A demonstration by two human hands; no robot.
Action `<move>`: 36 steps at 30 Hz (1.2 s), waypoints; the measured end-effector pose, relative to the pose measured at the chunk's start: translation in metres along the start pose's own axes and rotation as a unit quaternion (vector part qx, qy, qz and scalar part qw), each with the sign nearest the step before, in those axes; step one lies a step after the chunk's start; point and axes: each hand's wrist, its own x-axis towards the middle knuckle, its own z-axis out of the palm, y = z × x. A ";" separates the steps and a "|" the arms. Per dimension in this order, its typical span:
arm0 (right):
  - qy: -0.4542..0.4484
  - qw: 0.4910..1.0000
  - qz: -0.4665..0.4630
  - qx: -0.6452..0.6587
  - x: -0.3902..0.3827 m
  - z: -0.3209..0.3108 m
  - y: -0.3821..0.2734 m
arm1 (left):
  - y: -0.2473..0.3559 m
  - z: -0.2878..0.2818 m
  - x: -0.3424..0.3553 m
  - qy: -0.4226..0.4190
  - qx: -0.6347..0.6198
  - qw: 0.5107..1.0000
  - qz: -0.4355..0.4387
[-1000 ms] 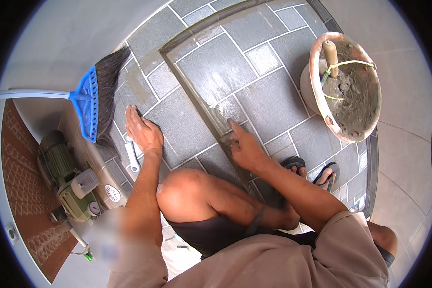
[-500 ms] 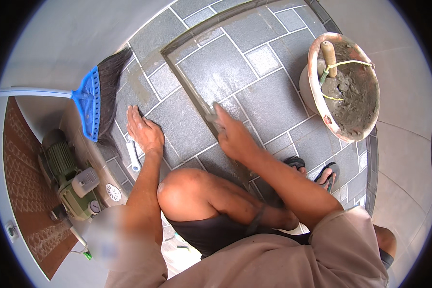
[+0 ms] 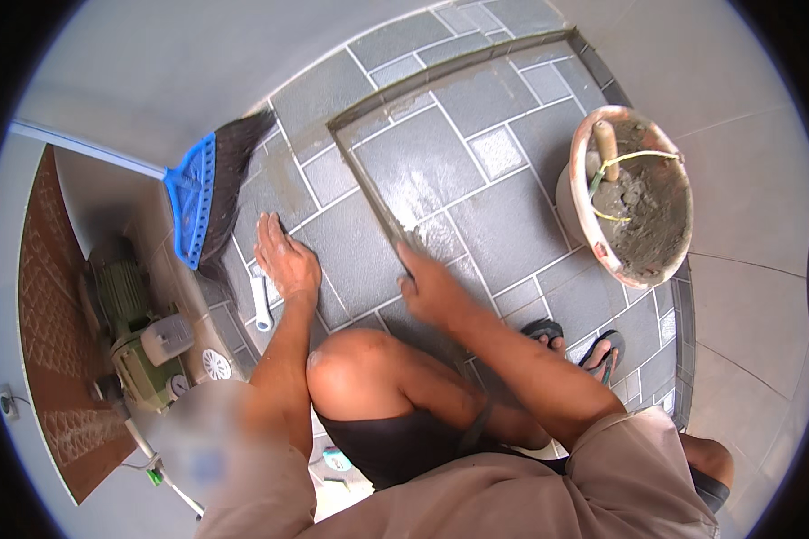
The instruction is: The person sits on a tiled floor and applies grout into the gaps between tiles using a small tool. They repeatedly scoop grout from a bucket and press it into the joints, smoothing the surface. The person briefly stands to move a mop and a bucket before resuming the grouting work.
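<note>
My left hand (image 3: pixel 289 266) lies flat on the grey tiles (image 3: pixel 352 235), fingers stretched forward. Beside its wrist is a white handle-shaped thing (image 3: pixel 261 304). My right hand (image 3: pixel 436 289) is closed, its fingertips against the narrow cement-smeared ledge (image 3: pixel 365 182) that runs across the tiles. A small grey piece shows by its fingers; what it is I cannot make out. To the right, an oval bucket (image 3: pixel 582 211) holds wet grey mortar (image 3: pixel 640 211). A wooden tool handle (image 3: pixel 606 151) sticks up out of the mortar.
A blue broom (image 3: pixel 191 202) with dark bristles leans by the left wall. Behind my left arm sits a green motor pump (image 3: pixel 126 296) near a round white floor drain (image 3: pixel 216 364). My feet in black sandals (image 3: pixel 609 352) are at the right, below the bucket.
My right hand has shifted a little along the ledge toward me. The left hand still rests on the tiles. The whole view has moved slightly.
</note>
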 end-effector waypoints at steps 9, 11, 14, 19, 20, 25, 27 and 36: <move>0.101 0.990 0.081 -0.052 -0.036 -0.154 -0.056 | -0.002 -0.006 -0.001 -0.009 0.001 1.000 -0.011; 0.212 0.973 0.033 -0.087 -0.037 -0.209 -0.077 | -0.006 -0.008 0.001 -0.013 0.007 1.000 -0.013; 0.393 0.918 0.008 0.051 -0.048 -0.279 -0.125 | -0.016 -0.006 0.004 -0.029 0.009 1.000 -0.007; 0.480 0.864 -0.006 -0.152 -0.104 -0.360 -0.124 | -0.008 0.018 0.023 -0.150 0.066 0.986 -0.008; 0.416 0.904 0.099 0.011 -0.099 -0.358 -0.108 | -0.045 0.032 0.057 -0.143 0.110 0.984 0.006; 0.280 0.811 0.141 0.495 -0.137 -0.377 -0.108 | -0.025 0.037 0.089 -0.343 0.218 0.903 0.141; 0.274 0.815 0.143 0.491 -0.151 -0.387 -0.114 | -0.010 0.037 0.061 -0.301 0.167 0.936 0.077; 0.269 0.933 0.171 0.168 -0.205 -0.434 -0.181 | 0.053 -0.141 -0.044 -0.247 -0.390 0.887 0.019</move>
